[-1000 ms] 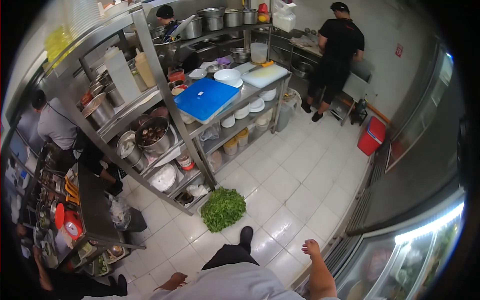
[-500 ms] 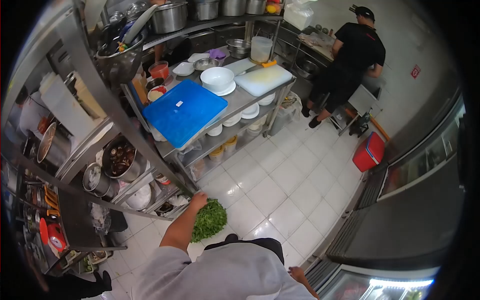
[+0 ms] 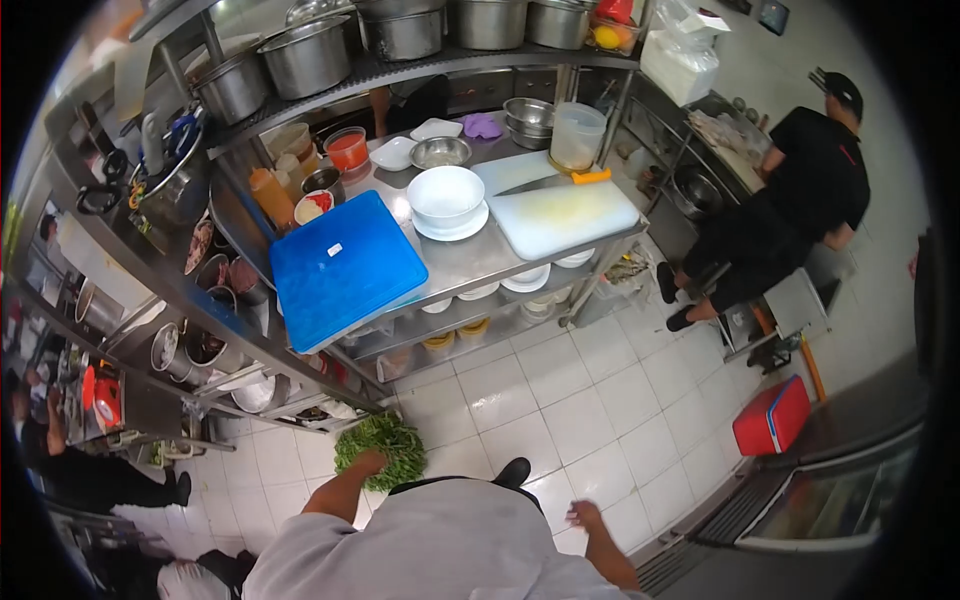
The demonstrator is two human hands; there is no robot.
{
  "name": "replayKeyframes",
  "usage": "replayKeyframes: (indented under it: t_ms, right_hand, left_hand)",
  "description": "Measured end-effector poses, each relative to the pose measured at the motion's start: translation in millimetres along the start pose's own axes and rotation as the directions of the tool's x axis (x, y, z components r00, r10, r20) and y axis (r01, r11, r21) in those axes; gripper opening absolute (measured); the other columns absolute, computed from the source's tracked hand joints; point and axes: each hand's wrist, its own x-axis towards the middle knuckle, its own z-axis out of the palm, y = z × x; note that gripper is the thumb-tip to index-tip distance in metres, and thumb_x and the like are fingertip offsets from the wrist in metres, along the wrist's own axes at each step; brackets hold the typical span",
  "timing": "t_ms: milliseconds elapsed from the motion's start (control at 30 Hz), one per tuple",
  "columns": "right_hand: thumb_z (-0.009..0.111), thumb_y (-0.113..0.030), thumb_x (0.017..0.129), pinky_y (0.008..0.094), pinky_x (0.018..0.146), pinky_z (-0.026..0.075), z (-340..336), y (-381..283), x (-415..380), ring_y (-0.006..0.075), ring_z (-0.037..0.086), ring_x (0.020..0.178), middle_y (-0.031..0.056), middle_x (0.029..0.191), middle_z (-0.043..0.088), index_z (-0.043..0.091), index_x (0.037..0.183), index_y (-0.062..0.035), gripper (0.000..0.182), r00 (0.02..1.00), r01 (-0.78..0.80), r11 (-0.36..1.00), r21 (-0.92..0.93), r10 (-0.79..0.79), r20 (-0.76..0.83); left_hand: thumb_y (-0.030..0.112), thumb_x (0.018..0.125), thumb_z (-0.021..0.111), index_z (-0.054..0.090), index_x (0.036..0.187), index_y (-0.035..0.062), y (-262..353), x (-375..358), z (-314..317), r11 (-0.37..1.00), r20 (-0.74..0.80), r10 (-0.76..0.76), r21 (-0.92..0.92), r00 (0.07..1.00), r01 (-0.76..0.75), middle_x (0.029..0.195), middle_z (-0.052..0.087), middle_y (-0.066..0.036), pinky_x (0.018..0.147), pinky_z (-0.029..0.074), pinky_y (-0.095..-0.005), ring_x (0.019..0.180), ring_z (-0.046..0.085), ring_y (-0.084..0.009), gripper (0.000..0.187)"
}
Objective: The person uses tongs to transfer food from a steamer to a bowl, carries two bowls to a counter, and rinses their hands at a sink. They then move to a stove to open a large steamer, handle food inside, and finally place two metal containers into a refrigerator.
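Observation:
My left hand (image 3: 367, 463) is closed at the near edge of a big bunch of leafy greens (image 3: 385, 443), which hangs low at my left side above the tiled floor. The leaves hide what part of it the fingers grip. My right hand (image 3: 585, 515) hangs out to my right over the tiles, its fingers loosely apart with nothing visible in them. Ahead is a steel table with a blue cutting board (image 3: 345, 265), a white bowl (image 3: 446, 196) on a plate, and a white cutting board (image 3: 565, 215) with an orange-handled knife (image 3: 585, 177).
A person in black (image 3: 810, 180) stands at a far-right counter. Other people are at the left edge. A red cooler (image 3: 770, 417) sits on the floor beside the fridges. Steel pots (image 3: 305, 58) line the upper shelf, and a shelving rack (image 3: 180, 300) stands close on my left.
I have moved forward, nearer the steel table, and the view has turned left. The bunch of greens travels along in my left hand. My right hand has swung forward into fuller view.

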Motion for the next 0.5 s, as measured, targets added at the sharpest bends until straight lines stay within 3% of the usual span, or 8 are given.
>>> replayKeyframes:
  t_ms: [33, 67, 133, 167, 200, 233, 333, 500]
  right_hand:
    - [0.058, -0.022, 0.081, 0.0376, 0.053, 0.05, -26, -33, 31, 0.0255, 0.064, 0.067, 0.0089, 0.082, 0.061, 0.054, 0.103, -0.0084, 0.026, 0.999, -0.012, 0.999, -0.043, 0.014, 0.047]
    - [0.059, -0.023, 0.081, 0.0373, 0.053, 0.05, -51, -67, 54, 0.0259, 0.064, 0.066, 0.0089, 0.082, 0.061, 0.054, 0.105, -0.0094, 0.028, 0.984, 0.156, 0.958, -0.242, -0.129, 0.124]
    - [0.059, -0.026, 0.081, 0.0359, 0.052, 0.049, -77, -145, 91, 0.0254, 0.063, 0.068, 0.0107, 0.084, 0.06, 0.054, 0.103, -0.0088, 0.028, 0.996, 0.085, 0.981, -0.177, -0.086, -0.001]
    - [0.058, -0.027, 0.082, 0.0364, 0.053, 0.049, -90, -183, 100, 0.0247, 0.063, 0.068, 0.0116, 0.084, 0.06, 0.052, 0.101, -0.0082, 0.027, 0.988, 0.151, 0.967, -0.207, -0.151, 0.014]
    - [0.058, -0.027, 0.083, 0.0361, 0.054, 0.049, -88, -228, 100, 0.0238, 0.062, 0.067, 0.012, 0.085, 0.06, 0.052, 0.101, -0.008, 0.027, 0.988, 0.141, 0.969, -0.202, -0.152, -0.039]
    - [0.056, -0.026, 0.083, 0.0347, 0.057, 0.049, -84, -266, 97, 0.0222, 0.062, 0.068, 0.0108, 0.085, 0.06, 0.051, 0.101, -0.0083, 0.026, 0.979, 0.183, 0.958, -0.221, -0.198, -0.048]
    - [0.055, -0.026, 0.083, 0.0334, 0.058, 0.049, -60, -353, 94, 0.0202, 0.062, 0.069, 0.009, 0.085, 0.061, 0.051, 0.101, -0.0082, 0.025, 0.976, 0.195, 0.947, -0.257, -0.212, -0.043]
    - [0.052, -0.027, 0.085, 0.0287, 0.061, 0.049, 7, -432, 68, 0.0164, 0.061, 0.07, 0.0074, 0.088, 0.062, 0.055, 0.101, -0.007, 0.026, 0.95, 0.302, 0.913, -0.274, -0.265, 0.166]
  left_hand:
    - [0.013, 0.073, 0.06, 0.063, 0.089, 0.0042, -7, -11, 0, 0.973, 0.03, 0.087, 0.212, 0.996, -0.092, 0.086, 0.063, -0.018, 0.069, 0.051, -0.0434, 0.08, 0.063, -0.0321, 0.019]
    - [0.015, 0.073, 0.061, 0.063, 0.09, 0.0038, -15, -23, 0, 0.893, 0.08, 0.169, 0.409, 0.982, -0.187, 0.087, 0.063, -0.018, 0.07, 0.051, -0.0432, 0.082, 0.063, -0.032, 0.02]
    - [0.019, 0.076, 0.059, 0.06, 0.095, 0.0048, -23, -32, 17, 0.998, -0.065, 0.056, -0.013, 0.996, -0.057, 0.09, 0.062, -0.015, 0.068, 0.051, -0.0431, 0.082, 0.063, -0.0302, 0.024]
    - [0.022, 0.078, 0.058, 0.059, 0.098, 0.0055, -11, -39, 24, 0.921, -0.069, -0.137, -0.377, 0.988, 0.101, 0.092, 0.062, -0.014, 0.068, 0.05, -0.043, 0.082, 0.064, -0.0293, 0.026]
    - [0.024, 0.079, 0.057, 0.058, 0.101, 0.0063, 21, -55, 19, 0.675, 0.006, -0.326, -0.698, 0.945, 0.237, 0.094, 0.061, -0.012, 0.067, 0.05, -0.0428, 0.082, 0.064, -0.0284, 0.028]
    - [0.026, 0.081, 0.056, 0.056, 0.104, 0.007, 44, -63, 18, 0.505, 0.057, -0.373, -0.825, 0.926, 0.254, 0.095, 0.061, -0.011, 0.067, 0.05, -0.0427, 0.082, 0.064, -0.0274, 0.03]
    - [0.031, 0.082, 0.056, 0.052, 0.11, 0.0132, 97, -60, 15, 0.176, 0.174, -0.312, -0.956, 0.934, 0.237, 0.101, 0.058, -0.005, 0.071, 0.046, -0.0404, 0.089, 0.062, -0.0242, 0.033]
    - [0.031, 0.086, 0.055, 0.052, 0.111, 0.009, 191, -14, -52, 0.039, 0.094, -0.077, -0.995, 0.993, 0.097, 0.104, 0.058, -0.006, 0.072, 0.049, -0.0326, 0.091, 0.061, -0.0202, 0.033]
